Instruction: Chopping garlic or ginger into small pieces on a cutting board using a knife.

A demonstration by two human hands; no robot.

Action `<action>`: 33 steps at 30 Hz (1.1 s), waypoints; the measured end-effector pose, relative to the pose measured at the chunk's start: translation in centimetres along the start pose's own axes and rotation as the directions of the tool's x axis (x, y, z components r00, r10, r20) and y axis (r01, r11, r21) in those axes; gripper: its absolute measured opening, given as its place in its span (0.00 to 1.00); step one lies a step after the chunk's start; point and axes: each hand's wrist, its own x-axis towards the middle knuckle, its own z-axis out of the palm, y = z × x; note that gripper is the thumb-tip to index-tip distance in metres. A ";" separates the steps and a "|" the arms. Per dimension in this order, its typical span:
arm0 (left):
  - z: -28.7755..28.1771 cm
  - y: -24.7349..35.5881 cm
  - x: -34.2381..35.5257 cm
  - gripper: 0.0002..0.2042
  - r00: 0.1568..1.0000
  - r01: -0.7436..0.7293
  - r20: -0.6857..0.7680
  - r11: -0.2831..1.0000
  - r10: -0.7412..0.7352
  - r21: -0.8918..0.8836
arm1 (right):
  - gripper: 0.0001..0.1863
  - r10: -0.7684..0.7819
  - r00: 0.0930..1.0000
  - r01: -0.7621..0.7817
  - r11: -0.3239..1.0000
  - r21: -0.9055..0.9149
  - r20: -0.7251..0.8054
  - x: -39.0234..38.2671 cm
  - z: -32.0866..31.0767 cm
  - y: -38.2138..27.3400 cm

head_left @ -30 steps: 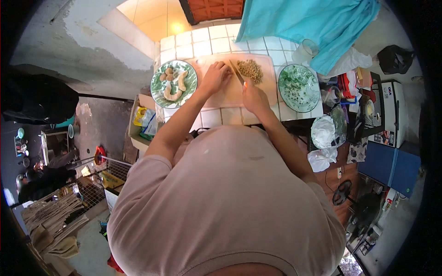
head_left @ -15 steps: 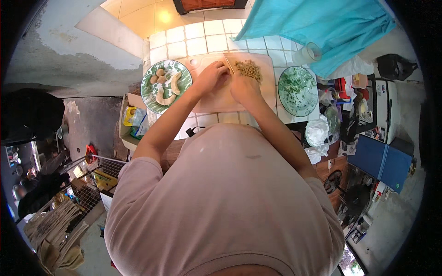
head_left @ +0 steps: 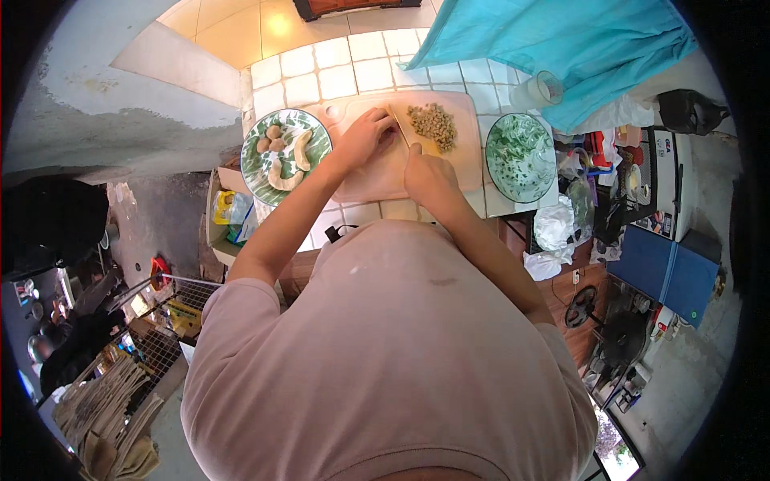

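Note:
My left hand (head_left: 365, 138) rests on the pink cutting board (head_left: 369, 180) with curled fingers beside the knife blade (head_left: 398, 122); what they hold is hidden. My right hand (head_left: 430, 178) is closed on the knife's handle. A pile of finely chopped brown food (head_left: 433, 127) lies just right of the blade. Left of the board, a green-patterned plate (head_left: 255, 172) holds several round brown pieces (head_left: 273, 131) and two curved pale pieces (head_left: 301, 151). Right of it sits a second green plate (head_left: 520, 158).
The white tiled table (head_left: 319, 56) carries a frosted cup (head_left: 536, 92) beside a draped turquoise cloth (head_left: 561, 48). An open box (head_left: 220, 232) with bags stands at the left. Crumpled white bags (head_left: 553, 226) and mixed clutter are at the right, a wire rack (head_left: 168, 345) at lower left.
My right hand with the knife has shifted a little left, then drawn back slightly toward me. My left hand stays about in place on the board. The whole view has shifted somewhat.

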 end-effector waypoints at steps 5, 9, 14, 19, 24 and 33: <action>-0.6 0.9 0.3 0.07 0.998 0.052 0.026 0.999 -0.052 -0.001 | 0.11 0.040 0.999 -0.039 0.998 0.044 -0.032 0.6 2.5 0.6; -0.6 0.8 0.1 0.07 0.999 0.042 0.023 0.998 -0.042 0.039 | 0.13 0.047 0.998 -0.045 0.997 0.056 -0.039 1.8 3.5 1.1; -0.6 0.6 -0.4 0.08 0.991 0.122 0.048 0.992 -0.124 0.037 | 0.16 0.051 0.998 -0.049 0.997 0.054 -0.032 3.1 2.5 1.3; -0.4 0.8 -0.3 0.08 0.998 0.061 -0.002 0.998 -0.061 0.032 | 0.14 0.008 0.997 -0.008 1.000 0.002 -0.074 1.2 0.5 0.6; -0.4 0.6 -0.3 0.08 0.993 0.113 0.017 0.993 -0.113 -0.025 | 0.12 -0.021 0.998 0.020 1.000 -0.011 -0.059 0.9 1.5 0.3; -0.8 1.2 -0.4 0.08 0.992 0.122 0.009 0.992 -0.122 0.013 | 0.14 0.031 0.996 -0.029 0.999 0.021 -0.085 2.4 3.8 0.7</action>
